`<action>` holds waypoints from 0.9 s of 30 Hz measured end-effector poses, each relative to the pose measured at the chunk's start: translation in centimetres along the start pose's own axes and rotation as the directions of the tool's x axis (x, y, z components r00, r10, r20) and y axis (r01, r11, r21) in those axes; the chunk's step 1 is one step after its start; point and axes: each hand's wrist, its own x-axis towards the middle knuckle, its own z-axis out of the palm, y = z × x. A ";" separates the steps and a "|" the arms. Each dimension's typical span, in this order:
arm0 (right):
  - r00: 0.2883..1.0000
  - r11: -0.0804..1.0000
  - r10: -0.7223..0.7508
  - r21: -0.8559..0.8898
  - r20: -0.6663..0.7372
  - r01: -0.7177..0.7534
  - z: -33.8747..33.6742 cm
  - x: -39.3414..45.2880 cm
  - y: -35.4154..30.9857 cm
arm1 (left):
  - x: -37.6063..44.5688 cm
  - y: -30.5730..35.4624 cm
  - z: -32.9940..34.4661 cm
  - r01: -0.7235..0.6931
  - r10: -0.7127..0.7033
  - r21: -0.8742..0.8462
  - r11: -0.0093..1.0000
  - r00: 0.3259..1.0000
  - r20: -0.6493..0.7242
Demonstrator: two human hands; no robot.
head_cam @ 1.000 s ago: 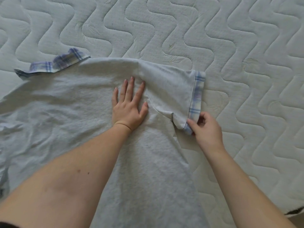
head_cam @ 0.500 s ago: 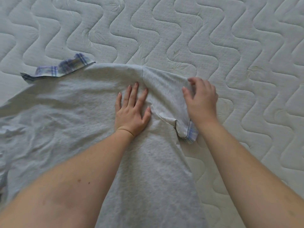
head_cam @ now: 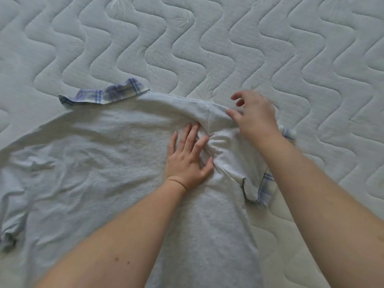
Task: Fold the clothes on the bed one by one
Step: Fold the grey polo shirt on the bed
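A light grey shirt [head_cam: 99, 163] with a blue plaid collar [head_cam: 108, 95] lies spread on the bed. My left hand [head_cam: 189, 159] presses flat on the shirt's body, just beside the seam of the right sleeve [head_cam: 228, 156]. That short sleeve is bunched and partly turned in over the body, and its plaid cuff [head_cam: 266, 190] curls up at the lower edge. My right hand [head_cam: 255, 115] is over the sleeve's shoulder end, blurred. Its fingers are spread, and its thumb lies on the fabric. The left sleeve runs out of view at the lower left.
The white quilted mattress [head_cam: 187, 48] with wavy stitching stretches bare behind and to the right of the shirt. No other garment shows.
My right hand let go of the cuff's lower corner and moved up and left onto the sleeve, pushing it inward so it bunches. My left hand has stayed pressed in place.
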 end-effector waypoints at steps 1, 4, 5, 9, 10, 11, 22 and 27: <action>0.997 0.997 -0.066 0.037 0.035 0.065 0.7 0.4 -1.2 | 0.0 0.0 0.0 0.002 -0.002 0.003 1.000 1.000 -0.003; 0.978 0.982 -0.176 -0.043 0.113 0.182 2.8 1.6 -4.0 | 0.1 0.1 -0.2 0.023 -0.023 0.007 1.000 1.000 -0.009; 0.977 0.979 -0.172 -0.090 0.122 0.184 3.4 2.0 -4.4 | 0.1 0.1 -0.2 0.034 -0.034 0.007 0.999 0.999 -0.004; 0.989 0.980 -0.118 -0.147 0.094 0.131 3.7 4.0 -4.4 | 0.2 0.1 -0.3 0.046 -0.049 0.050 0.998 0.997 0.052; 0.989 0.984 -0.117 -0.128 0.086 0.128 3.6 4.4 -4.3 | 0.2 0.1 -0.2 0.043 -0.047 0.063 0.997 0.997 0.064; 0.989 0.985 -0.124 -0.111 0.079 0.132 3.6 4.5 -4.2 | 0.2 0.1 -0.1 0.040 -0.045 0.077 0.996 0.996 0.072; 0.988 0.985 -0.121 -0.133 -0.100 0.107 2.1 2.7 -3.2 | 0.1 -0.2 0.1 -0.014 0.010 0.071 0.997 0.998 0.055; 0.974 0.989 -0.145 0.006 -0.171 0.148 1.2 -6.9 -1.2 | 0.0 0.0 -0.3 0.014 -0.021 0.072 0.997 0.996 0.090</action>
